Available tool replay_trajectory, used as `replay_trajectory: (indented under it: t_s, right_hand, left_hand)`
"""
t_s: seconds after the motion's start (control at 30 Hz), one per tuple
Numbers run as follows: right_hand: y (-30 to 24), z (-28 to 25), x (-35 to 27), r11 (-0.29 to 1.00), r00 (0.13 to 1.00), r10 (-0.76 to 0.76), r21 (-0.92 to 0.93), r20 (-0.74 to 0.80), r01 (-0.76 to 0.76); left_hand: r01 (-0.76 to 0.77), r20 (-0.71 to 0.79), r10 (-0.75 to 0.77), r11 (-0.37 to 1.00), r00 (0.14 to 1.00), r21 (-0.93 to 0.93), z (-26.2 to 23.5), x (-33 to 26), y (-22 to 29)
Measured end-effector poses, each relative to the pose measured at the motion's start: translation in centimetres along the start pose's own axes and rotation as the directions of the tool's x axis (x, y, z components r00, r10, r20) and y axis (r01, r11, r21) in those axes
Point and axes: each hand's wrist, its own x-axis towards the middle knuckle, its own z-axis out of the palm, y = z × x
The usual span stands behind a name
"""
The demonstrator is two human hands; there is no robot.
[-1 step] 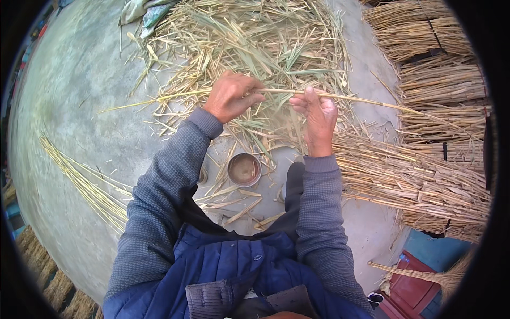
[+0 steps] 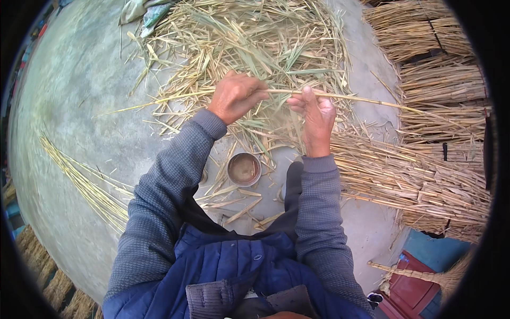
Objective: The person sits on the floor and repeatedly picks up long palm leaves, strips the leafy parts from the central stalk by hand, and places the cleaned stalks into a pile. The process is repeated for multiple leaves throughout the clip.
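A long, thin yellowish reed stalk (image 2: 366,100) stretches crosswise in front of me, its tapered end to the left. My left hand (image 2: 236,97) is closed round it, knuckles up, left of centre. Farther right, my right hand (image 2: 314,114) pinches the same stalk between thumb and fingers, palm turned partly up. A short span of stalk shows between the hands. Beneath and beyond them lies a heap of dry husks and leaves (image 2: 249,42). Between my feet stands a small round bowl (image 2: 244,169) with a brownish inside.
A large loose bundle of reeds (image 2: 414,175) lies at my right, with tied reed bundles (image 2: 441,85) behind it. Several thin peeled stalks (image 2: 87,183) rest on the concrete floor (image 2: 79,69) at left. A dark red object (image 2: 411,287) and a broom-like bundle (image 2: 425,275) are at lower right.
My left hand has shifted slightly to the right, and the stalk's left tip appears a little lower. The right hand has barely moved.
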Motion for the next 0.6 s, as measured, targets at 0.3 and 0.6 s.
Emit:
replay_trajectory:
  t_s: [0.3,0.6]
  right_hand:
    - [0.1,0.2,0.1,0.998,0.997,0.058,0.023,-0.053,-0.057]
    - [0.0,-2.1,1.0,0.995,0.994,0.070,0.074,-0.087,-0.063]
  left_hand:
    - [0.115,-0.111,-0.142,0.969,0.984,-0.218,1.5,0.0,0.3]
    - [0.340,0.122,-0.317,0.886,0.940,-0.317,0.1,-1.1,-1.4]
